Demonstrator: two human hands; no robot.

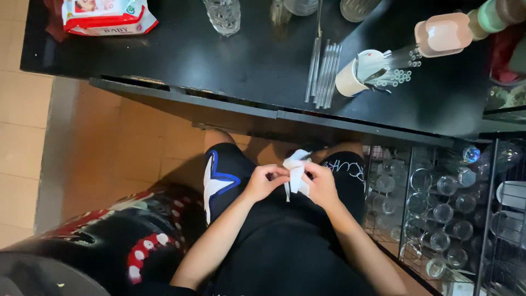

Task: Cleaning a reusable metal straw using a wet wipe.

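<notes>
Held together over the lap, below the near edge of the black table (230, 66): left hand (264, 181) and right hand (321, 185), both pinched on a white cloth (296, 171). Farther right, glass tubes (324, 71) beside a tipped cup (356, 74).

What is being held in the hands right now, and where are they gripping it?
A crumpled white wipe, pinched between both hands over the lap: the left hand grips its left side, the right hand its right side.
</notes>
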